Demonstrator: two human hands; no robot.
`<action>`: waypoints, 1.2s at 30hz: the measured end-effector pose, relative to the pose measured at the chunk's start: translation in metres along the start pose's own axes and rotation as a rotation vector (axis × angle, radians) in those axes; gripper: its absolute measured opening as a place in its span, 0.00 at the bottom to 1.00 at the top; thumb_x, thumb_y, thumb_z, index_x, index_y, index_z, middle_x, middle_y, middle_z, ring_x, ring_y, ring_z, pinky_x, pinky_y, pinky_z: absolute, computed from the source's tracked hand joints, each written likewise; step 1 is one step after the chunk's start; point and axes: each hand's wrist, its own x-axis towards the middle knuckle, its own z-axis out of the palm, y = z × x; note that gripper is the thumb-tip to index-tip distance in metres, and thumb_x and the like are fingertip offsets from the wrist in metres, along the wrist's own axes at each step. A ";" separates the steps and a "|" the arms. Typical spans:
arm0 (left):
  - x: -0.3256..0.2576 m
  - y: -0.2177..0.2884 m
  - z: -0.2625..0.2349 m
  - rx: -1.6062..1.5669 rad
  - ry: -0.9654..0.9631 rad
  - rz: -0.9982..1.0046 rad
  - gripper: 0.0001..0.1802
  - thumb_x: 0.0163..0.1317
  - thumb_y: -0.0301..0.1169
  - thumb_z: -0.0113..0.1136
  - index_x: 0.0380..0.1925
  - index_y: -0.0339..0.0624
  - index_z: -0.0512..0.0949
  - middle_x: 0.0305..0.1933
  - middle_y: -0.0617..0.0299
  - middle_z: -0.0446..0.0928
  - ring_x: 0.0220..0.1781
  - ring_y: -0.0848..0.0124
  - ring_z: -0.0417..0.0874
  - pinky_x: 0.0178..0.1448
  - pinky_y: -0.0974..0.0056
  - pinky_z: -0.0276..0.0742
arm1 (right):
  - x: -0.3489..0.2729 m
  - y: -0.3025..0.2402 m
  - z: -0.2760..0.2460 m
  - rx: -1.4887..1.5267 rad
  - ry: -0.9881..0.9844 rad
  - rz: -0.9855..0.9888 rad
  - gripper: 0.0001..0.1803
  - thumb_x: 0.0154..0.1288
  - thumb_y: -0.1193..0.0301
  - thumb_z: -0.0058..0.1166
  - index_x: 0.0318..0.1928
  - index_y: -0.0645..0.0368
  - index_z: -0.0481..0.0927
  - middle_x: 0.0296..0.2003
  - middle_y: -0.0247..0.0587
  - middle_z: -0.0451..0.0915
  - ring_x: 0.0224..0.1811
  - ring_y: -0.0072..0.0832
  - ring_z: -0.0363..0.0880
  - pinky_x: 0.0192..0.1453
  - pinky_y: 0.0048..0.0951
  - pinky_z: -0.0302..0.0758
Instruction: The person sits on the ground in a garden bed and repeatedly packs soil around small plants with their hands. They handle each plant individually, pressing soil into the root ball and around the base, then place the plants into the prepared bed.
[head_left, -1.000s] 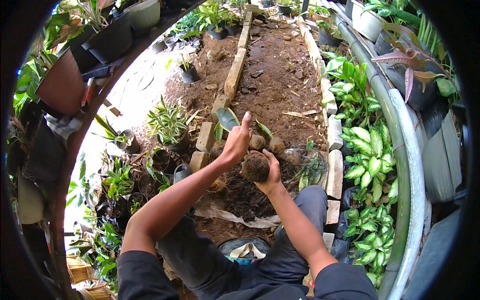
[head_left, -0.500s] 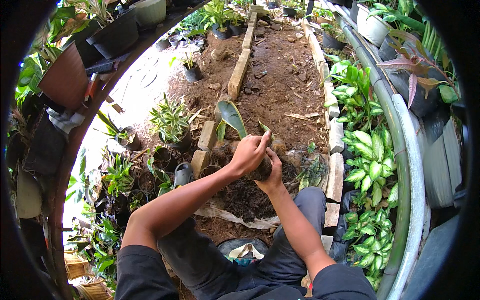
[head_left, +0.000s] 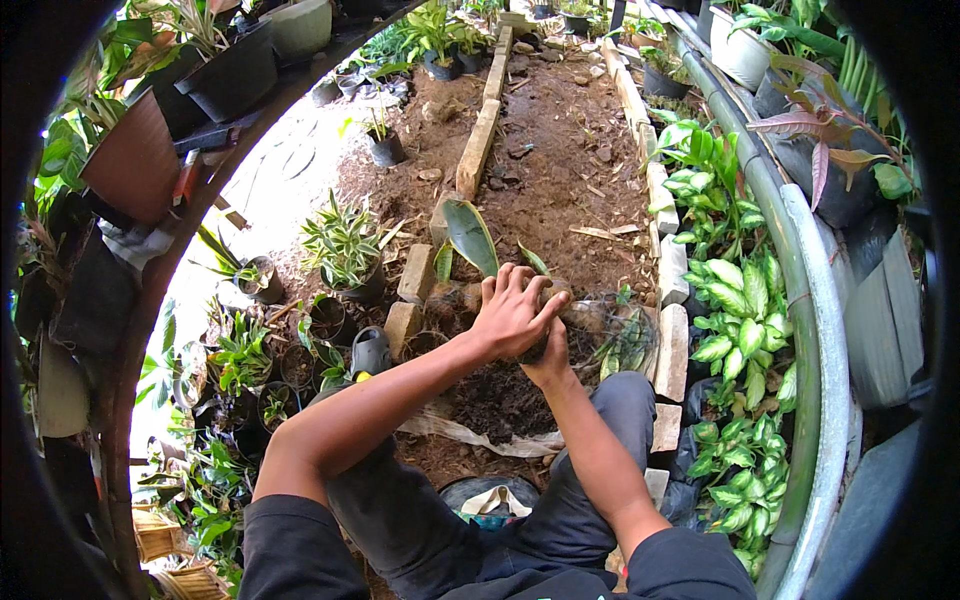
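Observation:
Between my hands, mostly hidden by them, is a dark, rounded clump [head_left: 534, 350] that looks like a soil-covered root ball; a thin pot cannot be ruled out. My left hand [head_left: 513, 314] lies over its top, fingers somewhat spread and bent around it. From below and the right, my right hand [head_left: 549, 362] cups it. Just beyond my fingers rises a broad green snake plant leaf [head_left: 470, 238] with pale edges; whether it grows from the clump cannot be told. Loose dark soil [head_left: 495, 400] lies beneath my hands on a pale sheet [head_left: 455, 428].
Pale blocks [head_left: 669, 352] edge the dirt bed [head_left: 560, 150] ahead. A grey clog-like shoe [head_left: 371, 352] and potted plants [head_left: 345, 250] stand left. Leafy variegated plants [head_left: 735, 300] and a bamboo rail [head_left: 808, 400] run along the right. A dark round container [head_left: 455, 492] sits between my legs.
My left hand has turned and its fingers have spread over the clump's top, covering more of it. My right hand has shifted slightly and stays beneath.

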 end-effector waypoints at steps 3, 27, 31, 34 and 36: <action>0.008 -0.009 -0.009 -0.056 0.003 0.180 0.26 0.75 0.50 0.36 0.59 0.46 0.72 0.60 0.48 0.69 0.65 0.53 0.65 0.69 0.48 0.57 | 0.001 0.001 0.005 -0.038 -0.001 0.019 0.30 0.77 0.49 0.39 0.69 0.54 0.65 0.63 0.42 0.74 0.64 0.34 0.74 0.67 0.41 0.74; -0.013 -0.005 -0.028 -0.172 -0.047 0.224 0.29 0.73 0.54 0.42 0.67 0.53 0.69 0.73 0.57 0.67 0.83 0.53 0.46 0.78 0.38 0.25 | -0.002 -0.004 0.010 0.085 0.005 -0.070 0.21 0.75 0.54 0.42 0.59 0.49 0.76 0.53 0.36 0.80 0.53 0.31 0.81 0.60 0.39 0.78; -0.013 0.009 -0.026 -0.401 0.181 -0.035 0.33 0.73 0.56 0.43 0.69 0.47 0.65 0.75 0.47 0.61 0.81 0.52 0.49 0.79 0.43 0.35 | -0.005 -0.017 0.021 0.022 0.051 -0.091 0.20 0.74 0.56 0.46 0.55 0.53 0.78 0.45 0.37 0.85 0.47 0.30 0.84 0.56 0.39 0.81; -0.010 0.009 -0.019 -0.655 0.186 -0.519 0.43 0.67 0.65 0.46 0.69 0.41 0.63 0.72 0.45 0.60 0.75 0.53 0.60 0.76 0.43 0.47 | -0.004 -0.021 0.023 -0.032 0.109 -0.130 0.18 0.73 0.55 0.47 0.51 0.53 0.79 0.43 0.36 0.85 0.44 0.30 0.85 0.52 0.38 0.82; -0.003 0.001 -0.016 -0.902 0.029 -0.865 0.48 0.64 0.69 0.47 0.67 0.39 0.63 0.70 0.49 0.64 0.73 0.53 0.63 0.74 0.47 0.55 | -0.004 -0.020 0.023 -0.085 0.190 -0.161 0.17 0.73 0.54 0.47 0.48 0.52 0.80 0.41 0.36 0.85 0.41 0.29 0.85 0.50 0.37 0.83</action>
